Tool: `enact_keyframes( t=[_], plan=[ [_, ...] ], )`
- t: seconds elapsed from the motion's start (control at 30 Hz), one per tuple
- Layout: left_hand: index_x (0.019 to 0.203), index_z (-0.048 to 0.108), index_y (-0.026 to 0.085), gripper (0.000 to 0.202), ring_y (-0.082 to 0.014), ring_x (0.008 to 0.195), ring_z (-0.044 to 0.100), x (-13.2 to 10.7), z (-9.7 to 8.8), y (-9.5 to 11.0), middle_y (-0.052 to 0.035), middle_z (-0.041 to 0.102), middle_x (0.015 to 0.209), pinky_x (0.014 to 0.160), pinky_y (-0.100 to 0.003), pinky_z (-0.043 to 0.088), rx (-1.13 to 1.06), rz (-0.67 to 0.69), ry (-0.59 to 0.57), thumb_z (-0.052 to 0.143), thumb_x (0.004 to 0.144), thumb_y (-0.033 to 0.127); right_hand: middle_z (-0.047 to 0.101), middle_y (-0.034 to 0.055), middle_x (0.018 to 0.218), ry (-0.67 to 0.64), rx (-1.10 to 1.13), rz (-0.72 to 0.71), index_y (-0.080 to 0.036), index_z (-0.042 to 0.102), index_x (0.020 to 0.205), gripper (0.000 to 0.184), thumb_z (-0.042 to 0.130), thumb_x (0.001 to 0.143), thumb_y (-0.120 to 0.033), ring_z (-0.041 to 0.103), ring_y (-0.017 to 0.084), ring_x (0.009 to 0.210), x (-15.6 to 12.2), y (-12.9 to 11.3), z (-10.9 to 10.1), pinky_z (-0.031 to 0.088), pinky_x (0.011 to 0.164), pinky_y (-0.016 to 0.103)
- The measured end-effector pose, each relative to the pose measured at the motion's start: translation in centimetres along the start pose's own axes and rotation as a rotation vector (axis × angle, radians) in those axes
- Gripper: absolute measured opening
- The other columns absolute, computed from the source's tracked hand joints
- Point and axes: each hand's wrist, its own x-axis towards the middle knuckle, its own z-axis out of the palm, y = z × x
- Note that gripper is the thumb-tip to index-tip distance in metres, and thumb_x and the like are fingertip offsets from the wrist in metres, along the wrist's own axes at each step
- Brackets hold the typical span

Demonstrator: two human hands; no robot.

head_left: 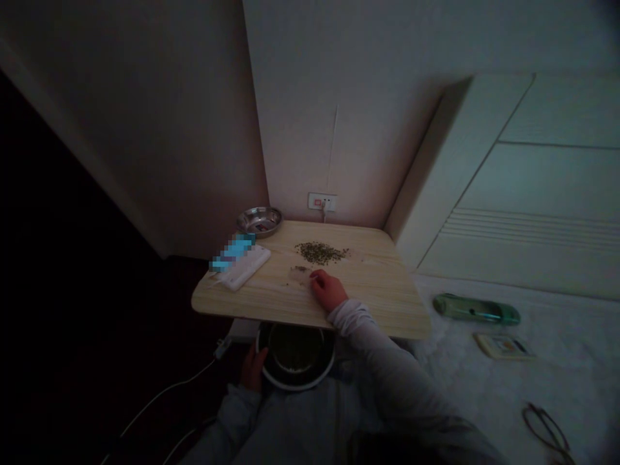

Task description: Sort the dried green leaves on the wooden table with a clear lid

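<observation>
My right hand (328, 289) rests on a small light wooden table (387, 290), fingers curled down onto the top beside a few dark green beans (301, 268). A bigger pile of the same small beans (321, 252) lies just beyond it. My left hand (254, 368) grips the rim of a round metal bowl (296, 356) held in my lap under the table's near edge; the bowl has something greenish in it.
An empty-looking steel dish (259, 221) and a white box (245, 267) sit at the table's far left. A wall socket (322, 202) is behind. On the white bedding to the right lie a green case (476, 309), a card (504, 345) and glasses (547, 429). White cables (165, 394) trail left.
</observation>
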Motion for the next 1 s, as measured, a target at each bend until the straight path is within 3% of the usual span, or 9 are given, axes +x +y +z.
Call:
enact_keyframes(
  t=[0.53, 0.77, 0.87, 1.0],
  plan=[
    [0.074, 0.052, 0.017, 0.019, -0.0173, 0.078, 0.051, -1.0, 0.7, 0.8, -0.0065, 0.056, 0.077, 0.069, -0.027, 0.039, 0.020, 0.027, 0.026, 0.041, 0.062, 0.025, 0.058, -0.0001, 0.070, -0.064, -0.080, -0.044, -0.023, 0.048, 0.096, 0.031, 0.031, 0.072, -0.029, 0.049, 0.009, 0.060, 0.2, -0.7, 0.6, 0.035, 0.059, 0.020],
    [0.080, 0.052, 0.017, 0.023, -0.0166, 0.081, 0.050, -1.1, 0.7, 0.7, -0.0069, 0.055, 0.085, 0.072, -0.027, 0.038, 0.127, 0.111, 0.072, 0.038, 0.065, 0.026, 0.058, -0.0007, 0.066, -0.075, -0.064, -0.091, -0.022, 0.049, 0.095, 0.030, 0.032, 0.072, -0.027, 0.049, 0.009, 0.056, 0.0, -1.5, 1.1, 0.035, 0.059, 0.020],
    [0.075, 0.054, 0.017, 0.019, -0.0168, 0.080, 0.050, -0.9, 0.5, 0.7, -0.0070, 0.056, 0.083, 0.073, -0.026, 0.038, 0.133, 0.089, 0.057, 0.040, 0.064, 0.024, 0.056, -0.0015, 0.063, -0.077, -0.025, -0.088, -0.022, 0.050, 0.093, 0.028, 0.033, 0.071, -0.026, 0.047, 0.008, 0.055, 0.0, -1.5, 1.3, 0.035, 0.058, 0.020],
    [0.085, 0.051, 0.014, 0.028, -0.0173, 0.086, 0.048, -0.8, 0.5, 0.5, -0.0090, 0.053, 0.092, 0.075, -0.026, 0.036, 0.116, 0.045, 0.108, 0.039, 0.064, 0.027, 0.055, -0.0014, 0.070, -0.057, 0.077, -0.069, -0.021, 0.051, 0.088, 0.024, 0.035, 0.070, -0.025, 0.046, 0.008, 0.058, 0.8, -1.5, 1.9, 0.036, 0.057, 0.020]
  ],
)
